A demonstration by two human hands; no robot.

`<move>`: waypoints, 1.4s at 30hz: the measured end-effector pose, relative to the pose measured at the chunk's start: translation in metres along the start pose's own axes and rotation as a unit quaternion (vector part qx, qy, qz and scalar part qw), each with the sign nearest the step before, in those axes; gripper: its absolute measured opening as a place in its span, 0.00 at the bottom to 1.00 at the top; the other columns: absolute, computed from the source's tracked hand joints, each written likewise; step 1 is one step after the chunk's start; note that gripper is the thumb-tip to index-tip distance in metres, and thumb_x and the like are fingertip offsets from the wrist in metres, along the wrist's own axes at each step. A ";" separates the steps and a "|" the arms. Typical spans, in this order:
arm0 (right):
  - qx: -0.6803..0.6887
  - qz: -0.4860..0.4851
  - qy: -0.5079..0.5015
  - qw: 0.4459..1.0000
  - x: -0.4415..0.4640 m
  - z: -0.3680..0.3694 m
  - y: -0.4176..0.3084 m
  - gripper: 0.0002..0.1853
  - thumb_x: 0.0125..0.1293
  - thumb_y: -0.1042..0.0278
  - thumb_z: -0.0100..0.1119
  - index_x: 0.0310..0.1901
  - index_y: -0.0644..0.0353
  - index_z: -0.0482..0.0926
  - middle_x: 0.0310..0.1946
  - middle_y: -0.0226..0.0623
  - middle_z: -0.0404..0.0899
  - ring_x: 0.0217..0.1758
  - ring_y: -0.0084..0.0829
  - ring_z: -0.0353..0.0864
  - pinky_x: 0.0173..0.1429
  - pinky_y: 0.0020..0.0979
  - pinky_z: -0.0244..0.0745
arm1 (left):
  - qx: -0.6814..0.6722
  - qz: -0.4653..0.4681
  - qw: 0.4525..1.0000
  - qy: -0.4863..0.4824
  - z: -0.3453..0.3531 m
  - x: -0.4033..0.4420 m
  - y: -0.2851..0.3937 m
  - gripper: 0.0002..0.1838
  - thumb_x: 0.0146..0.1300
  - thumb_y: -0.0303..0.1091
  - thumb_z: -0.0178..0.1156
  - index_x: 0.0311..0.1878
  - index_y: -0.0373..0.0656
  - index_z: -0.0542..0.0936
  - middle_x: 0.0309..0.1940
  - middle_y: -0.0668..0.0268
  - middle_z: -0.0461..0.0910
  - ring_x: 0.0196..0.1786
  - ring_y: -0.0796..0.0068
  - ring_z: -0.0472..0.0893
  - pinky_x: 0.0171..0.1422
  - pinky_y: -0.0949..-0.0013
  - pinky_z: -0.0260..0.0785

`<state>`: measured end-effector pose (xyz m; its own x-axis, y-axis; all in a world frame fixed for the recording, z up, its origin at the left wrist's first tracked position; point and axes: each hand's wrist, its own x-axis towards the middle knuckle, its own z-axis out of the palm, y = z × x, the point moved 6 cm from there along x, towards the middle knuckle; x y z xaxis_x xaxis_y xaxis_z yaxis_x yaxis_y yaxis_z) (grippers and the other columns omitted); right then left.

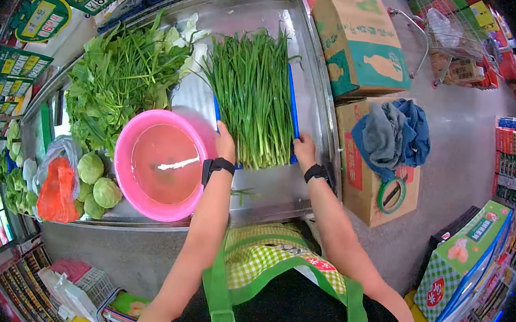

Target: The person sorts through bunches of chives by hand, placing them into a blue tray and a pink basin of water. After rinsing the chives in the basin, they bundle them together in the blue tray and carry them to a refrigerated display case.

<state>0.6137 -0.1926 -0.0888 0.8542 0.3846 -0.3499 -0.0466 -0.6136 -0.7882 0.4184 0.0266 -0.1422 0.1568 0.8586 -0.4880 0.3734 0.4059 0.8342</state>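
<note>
A blue tray [294, 102] piled with long green chives [252, 95] sits on the steel counter, its blue side edges showing left and right of the leaves. My left hand [225, 143] is closed on the tray's left near side, with some fingers hidden. On the opposite side my right hand [304, 149] grips the right near corner. Just left of my left hand stands a pink basin [122, 166] of cloudy water. The cut stem ends of the chives point toward me.
Leafy greens [117, 73] and round cabbages [106, 193] lie on the counter's left, beside an orange bag [59, 191]. Stacked cardboard boxes [360, 196] adjoin the counter's right edge, with a blue-grey cloth [391, 136] and a tape roll [391, 195]. A shopping cart [450, 40] stands behind.
</note>
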 end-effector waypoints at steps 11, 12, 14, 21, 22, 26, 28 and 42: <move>0.117 0.080 -0.136 0.980 0.006 -0.001 -0.011 0.14 0.47 0.80 0.40 0.36 0.68 0.74 0.26 0.34 0.73 0.30 0.26 0.70 0.35 0.29 0.66 | -0.294 -0.170 0.923 -0.180 0.007 -0.059 0.068 0.34 0.64 0.57 0.35 0.58 0.33 0.64 0.52 0.58 0.70 0.51 0.66 0.73 0.54 0.65 0.66; 0.115 0.066 -0.121 0.984 0.007 -0.001 -0.009 0.12 0.47 0.80 0.41 0.33 0.68 0.74 0.23 0.34 0.72 0.28 0.26 0.69 0.34 0.29 0.65 | -0.302 -0.164 0.917 -0.203 0.007 -0.059 0.071 0.34 0.64 0.57 0.35 0.58 0.34 0.64 0.52 0.58 0.70 0.51 0.66 0.73 0.54 0.65 0.67; 0.110 0.038 -0.093 0.989 0.005 -0.004 -0.006 0.09 0.46 0.80 0.42 0.28 0.67 0.74 0.17 0.34 0.69 0.25 0.25 0.68 0.31 0.31 0.64 | -0.281 -0.165 0.925 -0.197 0.001 -0.074 0.092 0.33 0.64 0.57 0.36 0.58 0.36 0.64 0.52 0.58 0.70 0.52 0.67 0.72 0.55 0.65 0.67; 0.182 0.009 -0.154 0.971 -0.017 -0.023 -0.027 0.18 0.46 0.85 0.40 0.38 0.67 0.77 0.27 0.28 0.75 0.28 0.22 0.72 0.34 0.25 0.66 | -0.329 -0.110 0.901 -0.259 -0.018 -0.103 0.120 0.25 0.67 0.50 0.36 0.54 0.40 0.69 0.49 0.65 0.73 0.48 0.73 0.74 0.52 0.68 0.67; 0.234 -0.002 -0.142 0.962 -0.021 -0.025 -0.034 0.13 0.44 0.83 0.42 0.29 0.62 0.75 0.18 0.23 0.65 0.20 0.16 0.61 0.23 0.23 0.55 | -0.308 -0.104 0.908 -0.263 -0.025 -0.121 0.141 0.23 0.68 0.49 0.36 0.53 0.41 0.70 0.46 0.65 0.75 0.46 0.74 0.75 0.51 0.68 0.67; 0.236 -0.003 -0.177 0.955 -0.058 -0.046 -0.085 0.14 0.44 0.83 0.42 0.31 0.63 0.77 0.20 0.23 0.69 0.21 0.16 0.63 0.24 0.22 0.57 | -0.209 -0.091 0.952 -0.203 -0.069 -0.155 0.172 0.27 0.65 0.52 0.39 0.55 0.39 0.68 0.48 0.62 0.74 0.48 0.73 0.74 0.53 0.68 0.66; 0.248 0.018 -0.191 0.949 -0.076 -0.047 -0.098 0.17 0.44 0.85 0.41 0.34 0.66 0.77 0.23 0.26 0.73 0.21 0.17 0.67 0.25 0.21 0.60 | -0.202 -0.094 0.956 -0.190 -0.098 -0.151 0.156 0.29 0.64 0.54 0.40 0.57 0.38 0.66 0.50 0.60 0.73 0.50 0.71 0.73 0.54 0.68 0.64; 0.227 -0.038 -0.291 0.929 -0.235 0.017 -0.178 0.15 0.39 0.86 0.41 0.31 0.69 0.75 0.22 0.31 0.74 0.20 0.22 0.70 0.24 0.22 0.63 | -0.321 -0.039 0.944 0.062 -0.418 -0.297 0.037 0.27 0.62 0.57 0.43 0.54 0.46 0.69 0.47 0.61 0.72 0.47 0.67 0.71 0.49 0.63 0.62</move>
<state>0.4123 -0.1617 0.1250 0.4458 0.8035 -0.3945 -0.3230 -0.2666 -0.9081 0.0036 -0.0830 0.1406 0.0278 0.8322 -0.5539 -0.2579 0.5413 0.8003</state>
